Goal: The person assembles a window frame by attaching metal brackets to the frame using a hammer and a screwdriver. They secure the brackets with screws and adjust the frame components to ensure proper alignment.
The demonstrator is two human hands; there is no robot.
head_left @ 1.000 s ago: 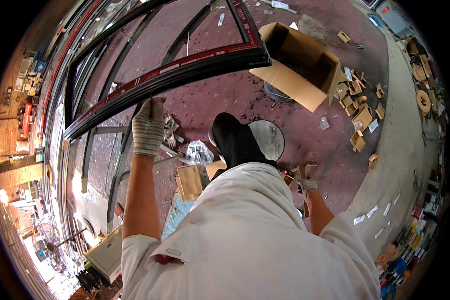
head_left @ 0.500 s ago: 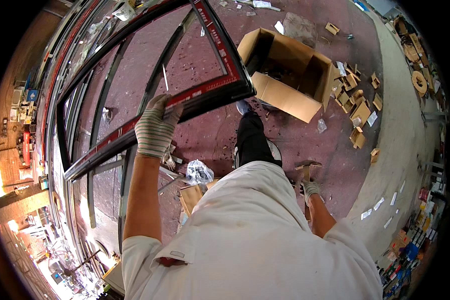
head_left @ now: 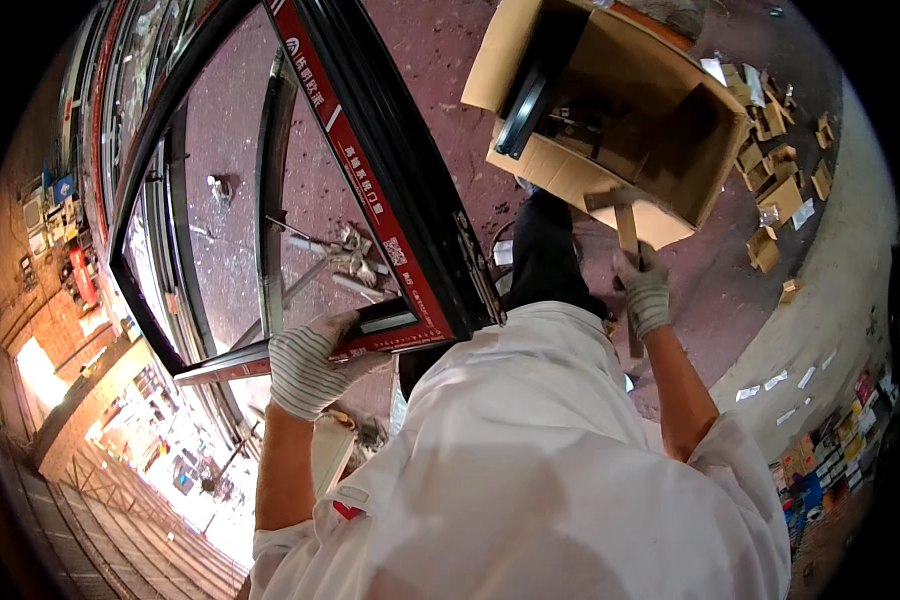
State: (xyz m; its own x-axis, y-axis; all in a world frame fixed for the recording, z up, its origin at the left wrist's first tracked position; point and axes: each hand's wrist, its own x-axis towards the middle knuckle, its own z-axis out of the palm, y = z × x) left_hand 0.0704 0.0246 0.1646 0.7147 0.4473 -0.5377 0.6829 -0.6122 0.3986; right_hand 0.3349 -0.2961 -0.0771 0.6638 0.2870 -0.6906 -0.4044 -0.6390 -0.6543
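Note:
A black window frame (head_left: pixel 363 185) with red printed film along its bars hangs tilted in front of me on the left. My left hand (head_left: pixel 313 366), in a striped knit glove, is closed around its lower bar, thumb on one side and fingers partly hidden. On the right, my gloved right hand (head_left: pixel 645 290) grips a hammer (head_left: pixel 626 228) by its wooden handle. The hammer's head points up, over the near flap of an open cardboard box (head_left: pixel 555 178). A black profile piece (head_left: pixel 523 112) sticks out of that box at its left side.
Long dark profiles (head_left: pixel 273 180) stand or lie behind the frame on the left. Small cardboard pieces (head_left: pixel 767 180) and paper scraps litter the reddish floor (head_left: pixel 705 330) on the right. Crumpled gloves or rags (head_left: pixel 355 258) lie beyond the frame's opening.
The window frame has come nearer to me and turned more upright, its lower corner now close to my body. My right hand has raised the hammer from beside my hip toward the box.

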